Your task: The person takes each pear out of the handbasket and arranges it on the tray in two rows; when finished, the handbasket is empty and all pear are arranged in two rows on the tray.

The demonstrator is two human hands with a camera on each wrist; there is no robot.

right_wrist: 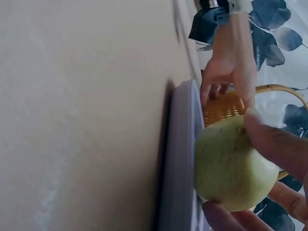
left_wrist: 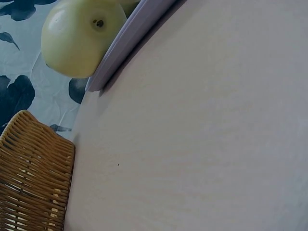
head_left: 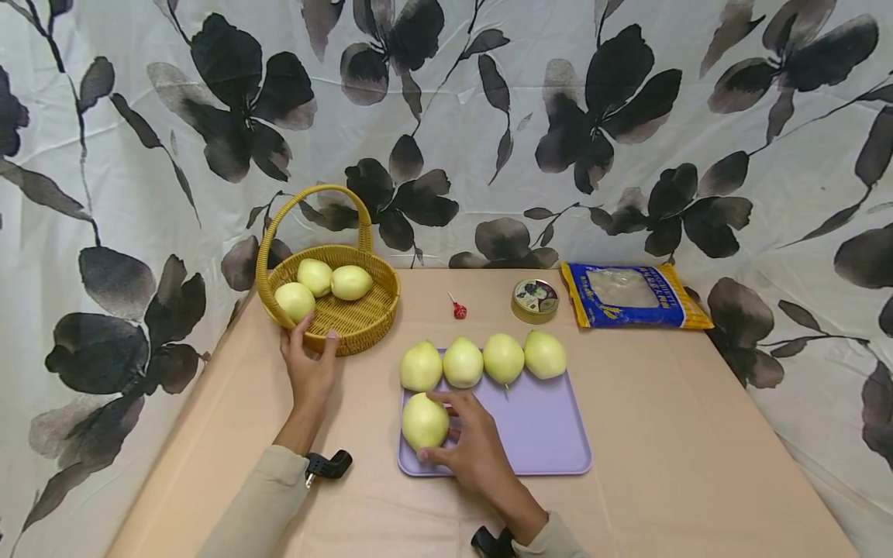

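My right hand (head_left: 474, 442) grips a pale yellow-green pear (head_left: 424, 421) from the right, thumb and fingers spread around it. That pear (right_wrist: 231, 168) is over the front left of a lilac tray (head_left: 540, 434). Behind it, several more pears (head_left: 463, 363) make a row along the tray's back edge. At the left, my left hand (head_left: 312, 372) holds the near side of a yellow wicker basket (head_left: 363, 337), fingertips at its rim and wall. Three pears (head_left: 351, 283) lie inside, toward the basket's back and left. In the left wrist view the left hand is out of frame.
Behind the tray lie a small red lollipop (head_left: 459, 311), a round tin (head_left: 535, 301) and a blue-and-yellow packet (head_left: 635, 296). The basket's tall handle (head_left: 317, 188) arches over it. A floral cloth (head_left: 488, 116) hangs behind the table (head_left: 663, 434).
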